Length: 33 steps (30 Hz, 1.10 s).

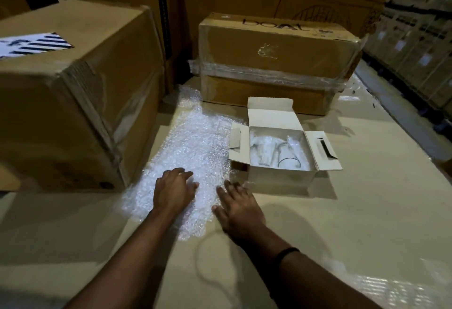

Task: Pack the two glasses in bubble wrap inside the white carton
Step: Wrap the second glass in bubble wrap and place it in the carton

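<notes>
A long sheet of bubble wrap lies flat on the cardboard surface, running from the near middle toward the back. My left hand rests palm down on its near end, fingers spread. My right hand lies flat at the sheet's right edge, fingers apart, holding nothing. To the right stands the white carton, its lid and side flaps open. Inside lie two clear glasses, one on the left and one on the right, on their sides against white padding.
A big brown box stands close on the left of the sheet. A taped brown box sits right behind the carton. Taller cartons form a wall at the back. Wrapped stacks line the right side.
</notes>
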### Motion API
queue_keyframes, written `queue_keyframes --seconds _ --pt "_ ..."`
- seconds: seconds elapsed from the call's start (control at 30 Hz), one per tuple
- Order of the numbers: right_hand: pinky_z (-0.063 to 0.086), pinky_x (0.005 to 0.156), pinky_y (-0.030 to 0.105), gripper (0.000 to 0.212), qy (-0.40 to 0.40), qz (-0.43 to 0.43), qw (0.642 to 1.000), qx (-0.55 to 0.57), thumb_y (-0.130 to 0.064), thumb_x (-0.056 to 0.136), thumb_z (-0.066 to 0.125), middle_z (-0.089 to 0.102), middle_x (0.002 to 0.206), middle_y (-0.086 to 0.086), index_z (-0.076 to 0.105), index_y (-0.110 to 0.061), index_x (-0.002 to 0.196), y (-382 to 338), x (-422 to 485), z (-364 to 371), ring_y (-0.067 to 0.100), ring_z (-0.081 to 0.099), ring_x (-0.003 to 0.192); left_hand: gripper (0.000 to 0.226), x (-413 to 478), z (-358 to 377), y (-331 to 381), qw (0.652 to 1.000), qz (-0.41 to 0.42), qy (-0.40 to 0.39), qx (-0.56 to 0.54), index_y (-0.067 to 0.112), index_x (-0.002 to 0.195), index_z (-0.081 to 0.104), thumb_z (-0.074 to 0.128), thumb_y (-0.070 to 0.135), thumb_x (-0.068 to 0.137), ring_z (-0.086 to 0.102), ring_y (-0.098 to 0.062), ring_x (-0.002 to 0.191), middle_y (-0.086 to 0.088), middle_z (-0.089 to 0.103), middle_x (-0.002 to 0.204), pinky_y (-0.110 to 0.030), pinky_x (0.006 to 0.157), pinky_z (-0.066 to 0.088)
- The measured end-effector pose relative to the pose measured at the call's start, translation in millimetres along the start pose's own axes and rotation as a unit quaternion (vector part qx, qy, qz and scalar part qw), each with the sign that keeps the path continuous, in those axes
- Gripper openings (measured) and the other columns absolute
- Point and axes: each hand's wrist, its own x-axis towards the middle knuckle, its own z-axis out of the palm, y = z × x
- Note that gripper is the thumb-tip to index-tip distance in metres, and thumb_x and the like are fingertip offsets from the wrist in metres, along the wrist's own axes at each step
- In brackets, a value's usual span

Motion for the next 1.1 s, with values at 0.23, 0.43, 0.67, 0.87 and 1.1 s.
queue_keyframes --seconds 0.23,0.43,0.67,0.87,1.1 --pt "0.034 0.109 0.041 0.054 0.011 0.011 0.999 -0.027 -0.050 0.094 0.039 0.051 0.144 0.006 0.053 -0.021 0.137 -1.4 1.6 1.7 0.028 0.047 0.132 0.036 4.6 -2.0 -6.7 0.998 0.057 -0.027 -0.006 0.030 0.116 0.070 0.048 0.051 0.096 0.052 -0.023 0.124 0.005 0.061 0.134 -0.039 0.097 0.035" --pt "0.028 0.112 0.039 0.057 0.009 0.017 1.000 -0.022 -0.052 0.094 0.033 0.043 0.150 0.003 0.046 -0.024 0.142 -0.7 4.1 3.0 0.024 0.037 0.139 0.043 3.6 -26.9 -5.3 0.976 0.027 0.085 -0.198 0.014 0.096 0.074 0.042 0.043 0.094 0.067 -0.030 0.097 -0.006 0.075 0.097 -0.043 0.088 0.048" --pt "0.021 0.115 0.030 0.049 0.000 0.070 0.983 0.169 -0.043 0.100 0.039 0.040 0.152 -0.002 0.044 -0.023 0.144 -2.2 3.3 -14.6 0.018 0.031 0.142 0.035 -31.4 -34.9 6.2 0.964 0.026 0.131 -0.232 0.014 0.100 0.077 0.054 0.039 0.095 0.068 -0.025 0.099 0.000 0.075 0.104 -0.038 0.084 0.053" --pt "0.035 0.105 0.032 0.091 -0.010 0.127 0.949 0.289 -0.082 0.061 0.058 0.053 0.118 -0.019 0.050 -0.031 0.137 -28.7 -16.4 -30.8 0.008 0.039 0.120 0.033 -37.6 -32.4 17.0 0.945 -0.039 0.044 -0.322 0.010 0.109 0.073 0.059 0.037 0.096 0.064 -0.019 0.107 -0.002 0.071 0.114 -0.023 0.082 0.042" --pt "0.045 0.062 0.013 0.015 -0.094 0.145 0.815 0.553 0.004 0.086 0.067 0.067 0.079 0.001 0.060 -0.008 0.079 -54.3 -8.5 -44.3 -0.003 0.058 0.062 0.027 -24.6 -50.6 26.3 0.964 -0.015 -0.042 -0.262 0.025 0.098 0.077 0.058 0.044 0.094 0.051 -0.016 0.115 0.009 0.065 0.116 -0.037 0.094 0.025"
